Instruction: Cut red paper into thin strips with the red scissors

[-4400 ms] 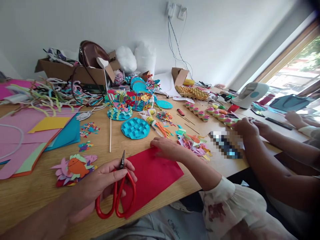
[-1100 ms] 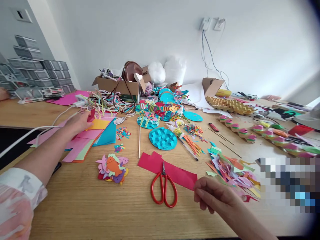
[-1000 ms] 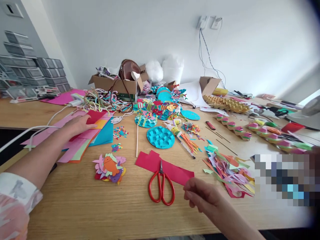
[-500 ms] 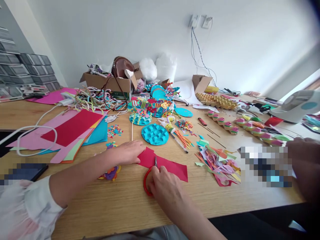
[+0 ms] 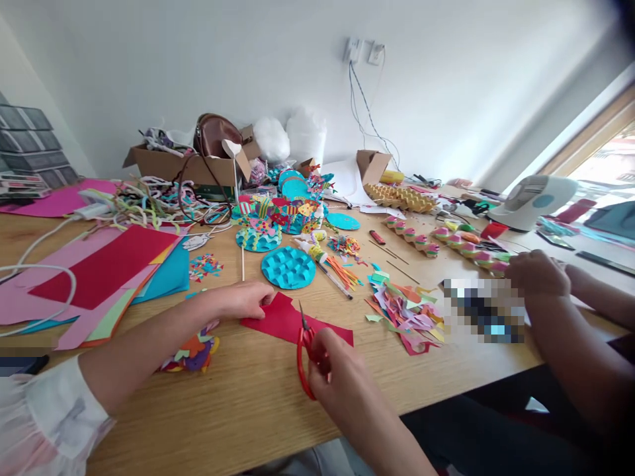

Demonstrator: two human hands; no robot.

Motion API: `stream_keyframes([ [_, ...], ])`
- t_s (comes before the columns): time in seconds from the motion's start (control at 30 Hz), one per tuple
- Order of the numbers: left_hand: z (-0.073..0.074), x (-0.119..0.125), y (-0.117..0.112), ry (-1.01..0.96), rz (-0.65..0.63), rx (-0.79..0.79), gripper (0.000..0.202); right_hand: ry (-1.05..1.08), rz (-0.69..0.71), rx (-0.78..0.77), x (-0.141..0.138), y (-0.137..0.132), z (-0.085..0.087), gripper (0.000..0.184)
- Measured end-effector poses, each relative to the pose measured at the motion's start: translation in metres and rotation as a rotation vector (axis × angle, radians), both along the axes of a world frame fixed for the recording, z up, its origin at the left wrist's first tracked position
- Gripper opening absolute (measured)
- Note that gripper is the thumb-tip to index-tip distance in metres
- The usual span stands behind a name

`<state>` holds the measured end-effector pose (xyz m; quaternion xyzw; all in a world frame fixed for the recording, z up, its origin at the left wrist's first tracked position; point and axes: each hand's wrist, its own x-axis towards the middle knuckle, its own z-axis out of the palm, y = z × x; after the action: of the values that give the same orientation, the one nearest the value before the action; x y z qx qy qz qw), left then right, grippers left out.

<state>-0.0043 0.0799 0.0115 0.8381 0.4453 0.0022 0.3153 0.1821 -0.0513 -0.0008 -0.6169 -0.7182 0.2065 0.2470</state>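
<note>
A strip of red paper (image 5: 278,322) lies on the table before me, with a notch in its upper edge. My left hand (image 5: 248,299) is at its left end, fingers bent and closed on the edge of the paper. In my right hand (image 5: 337,363) are red-handled scissors (image 5: 300,370), their handles gripped by my fingers. The blades point away from me over the middle of the strip and look closed. Paper cut-outs (image 5: 196,350) in purple, orange and green lie beneath my left forearm.
Coloured paper sheets (image 5: 99,264) are stacked at left, with a white cable over them. A blue disc (image 5: 288,268) sits beyond the strip. Glue bottles (image 5: 315,251), a pen (image 5: 335,281) and paper scraps (image 5: 404,311) lie to its right. Another person's hands (image 5: 538,274) are at the right.
My left hand has gone from lying flat on the paper to bent fingers at its edge. The scissors have drawn back and turned upward. The view has swung right.
</note>
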Motion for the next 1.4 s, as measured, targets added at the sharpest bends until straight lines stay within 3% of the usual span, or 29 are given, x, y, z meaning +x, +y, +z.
stream_keyframes([
  [0.1,0.01,0.0,-0.005,-0.126,0.021,-0.09,0.011,0.499,-0.08,-0.017,0.02,-0.005,-0.005,0.009],
  [0.2,0.025,-0.001,-0.018,-0.273,0.08,-0.15,0.009,0.924,-0.152,-0.036,0.038,-0.01,-0.004,0.029],
  [0.27,0.033,0.0,-0.03,-0.378,0.136,-0.178,0.011,1.073,-0.204,-0.058,0.046,-0.013,-0.001,0.029],
  [0.33,0.039,0.0,-0.043,-0.606,0.266,-0.301,0.02,1.142,-0.216,-0.082,0.052,-0.017,0.002,0.018],
  [0.47,0.04,0.004,-0.069,-1.053,0.511,-0.609,0.036,1.124,-0.17,-0.182,0.055,-0.021,-0.002,0.027],
  [0.6,0.033,0.016,-0.098,-1.23,0.641,-0.591,0.04,1.16,-0.176,-0.248,0.044,-0.022,-0.007,0.023],
  [0.73,0.021,0.036,-0.122,-1.358,0.644,-0.63,0.042,1.247,-0.137,-0.226,0.026,-0.015,-0.003,0.029],
  [0.87,0.009,0.05,-0.138,-1.389,0.618,-0.662,0.037,1.352,-0.117,-0.204,0.014,-0.004,0.003,0.028],
  [1.03,-0.004,0.049,-0.15,-1.281,0.619,-0.661,0.035,1.394,-0.173,-0.217,0.014,0.003,0.004,0.026],
  [1.2,0.001,0.037,-0.157,-1.251,0.607,-0.728,0.031,1.277,-0.074,-0.223,0.019,0.005,0.01,0.024],
  [1.4,0.004,0.033,-0.152,-1.247,0.666,-0.753,0.04,1.085,0.059,-0.236,0.025,0.011,0.029,0.022],
])
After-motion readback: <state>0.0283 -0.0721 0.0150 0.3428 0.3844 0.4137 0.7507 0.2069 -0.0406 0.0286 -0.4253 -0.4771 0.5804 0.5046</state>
